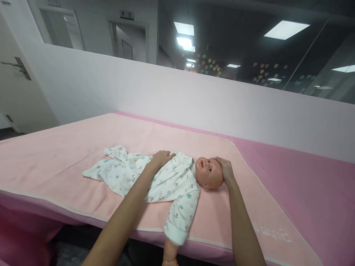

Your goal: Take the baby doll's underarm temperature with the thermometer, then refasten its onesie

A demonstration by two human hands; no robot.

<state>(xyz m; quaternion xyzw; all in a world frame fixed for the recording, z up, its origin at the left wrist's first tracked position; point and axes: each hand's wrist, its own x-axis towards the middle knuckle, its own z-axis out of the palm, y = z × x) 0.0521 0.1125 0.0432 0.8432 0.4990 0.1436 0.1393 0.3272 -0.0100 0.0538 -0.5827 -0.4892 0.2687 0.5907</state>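
A baby doll lies on its back on a light pink blanket (83,147), its bare head (208,173) to the right. It wears a white printed baby suit (166,181). My left hand (161,157) rests flat on the doll's chest, fingers stretched out. My right hand (225,169) cups the top of the doll's head, fingers curved against it. One sleeved arm of the doll (177,221) hangs over the near edge of the bed.
The blanket covers a darker pink mattress (299,184). A pale partition wall (194,99) runs along the far side with dark glass above it. A door with a handle (16,66) stands at the far left.
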